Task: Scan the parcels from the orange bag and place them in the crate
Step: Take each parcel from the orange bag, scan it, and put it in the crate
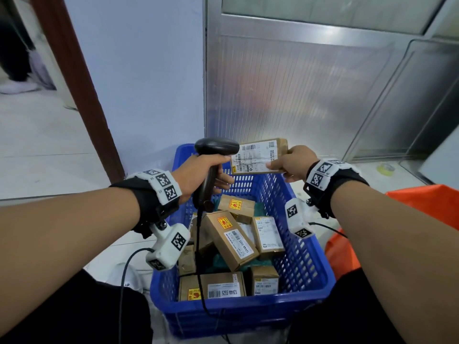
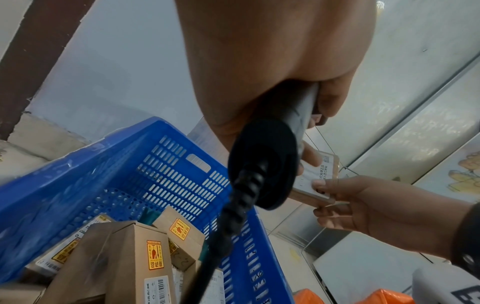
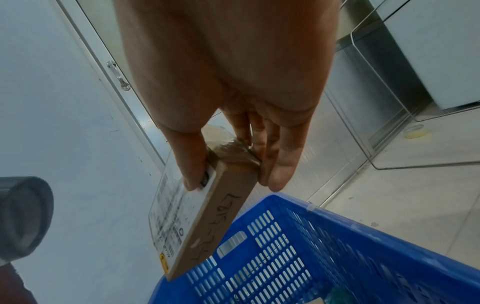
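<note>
Now your right hand pinches the parcel by one end above the far rim of the blue crate, while your left hand curls round the scanner. Keep your thumb off the barcode, aim squarely at the label, then lower it among the parcels inside.

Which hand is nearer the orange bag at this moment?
Right. The right hand holds a parcel above the crate's far end, on the side where the orange bag lies. The left hand, gripping the scanner, is across the crate from it.
</note>
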